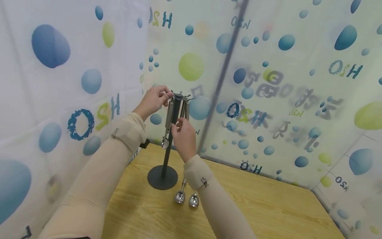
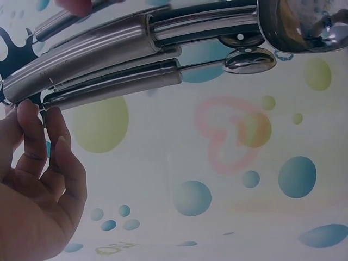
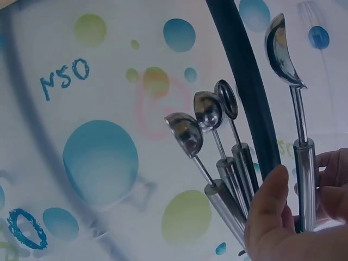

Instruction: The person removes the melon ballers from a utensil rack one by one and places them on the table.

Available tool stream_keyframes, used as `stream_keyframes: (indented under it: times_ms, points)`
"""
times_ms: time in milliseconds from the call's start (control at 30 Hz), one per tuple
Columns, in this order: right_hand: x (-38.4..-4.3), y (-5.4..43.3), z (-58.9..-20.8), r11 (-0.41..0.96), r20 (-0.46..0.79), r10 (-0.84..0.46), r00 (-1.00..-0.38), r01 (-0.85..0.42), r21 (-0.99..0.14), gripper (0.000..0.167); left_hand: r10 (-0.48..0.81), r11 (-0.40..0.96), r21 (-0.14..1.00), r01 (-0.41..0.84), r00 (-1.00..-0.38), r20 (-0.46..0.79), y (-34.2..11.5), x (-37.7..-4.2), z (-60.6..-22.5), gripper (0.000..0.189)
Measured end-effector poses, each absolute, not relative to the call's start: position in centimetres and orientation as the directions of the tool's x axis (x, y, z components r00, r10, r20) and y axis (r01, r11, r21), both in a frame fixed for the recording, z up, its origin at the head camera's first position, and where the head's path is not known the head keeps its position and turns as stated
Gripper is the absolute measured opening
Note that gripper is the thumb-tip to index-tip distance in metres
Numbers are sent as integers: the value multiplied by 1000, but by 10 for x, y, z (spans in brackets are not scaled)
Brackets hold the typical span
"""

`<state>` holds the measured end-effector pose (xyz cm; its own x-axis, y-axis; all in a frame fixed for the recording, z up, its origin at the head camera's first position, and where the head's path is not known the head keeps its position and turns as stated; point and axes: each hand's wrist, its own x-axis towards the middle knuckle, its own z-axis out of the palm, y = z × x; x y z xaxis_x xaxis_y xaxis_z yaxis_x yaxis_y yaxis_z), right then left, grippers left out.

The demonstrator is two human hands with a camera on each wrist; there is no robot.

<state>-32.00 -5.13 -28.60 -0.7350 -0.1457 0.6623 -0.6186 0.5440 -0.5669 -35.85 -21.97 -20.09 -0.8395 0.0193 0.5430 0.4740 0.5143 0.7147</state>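
My left hand (image 1: 155, 101) is at the top of a dark stand (image 1: 165, 159), its fingertips pinching the handle end of an ice cream scoop (image 1: 165, 142) by the hooks (image 1: 179, 96). That scoop (image 3: 283, 51) hangs bowl down on the stand's left side. In the left wrist view the fingertips touch the metal handles' ends. My right hand (image 1: 184, 137) is lower, in front of the pole, with fingers loosely bent and thumb beside the pole; no clear grip shows. Several other metal scoops (image 3: 209, 111) hang on the stand's far side.
Two metal scoops, one (image 1: 180, 196) beside the other (image 1: 194, 200), lie on the wooden table (image 1: 268, 205) right of the stand's round base (image 1: 155, 181). Patterned curtains (image 1: 268, 99) enclose the table at the back and left.
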Motion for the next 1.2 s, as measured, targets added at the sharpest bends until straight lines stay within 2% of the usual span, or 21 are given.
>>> stream_keyframes:
  times_ms: [100,233,500,733,867,1200]
  points:
    - [-325,-59,-284,472,619,-155,-770,-608,-639,36,23,516,713,475,-840,542,-220,-358,-201,27]
    - [-326,-68,-282,432,579,-153,-801,-581,-690,36,35,501,721,479,-844,536,-221,-358,-204,27]
    - [-324,-81,-276,396,569,-99,-816,-557,-730,39,34,514,707,486,-835,550,-220,-357,-204,27]
    - [-324,-80,-273,421,600,-147,-787,-598,-682,31,30,533,692,487,-828,560,-217,-355,-200,26]
    - [-323,-79,-274,383,605,-199,-771,-630,-676,27,29,532,696,481,-832,553,-217,-355,-200,25]
    - [-321,-80,-268,318,634,-287,-718,-696,-644,30,2,535,712,455,-844,537,-220,-357,-200,22]
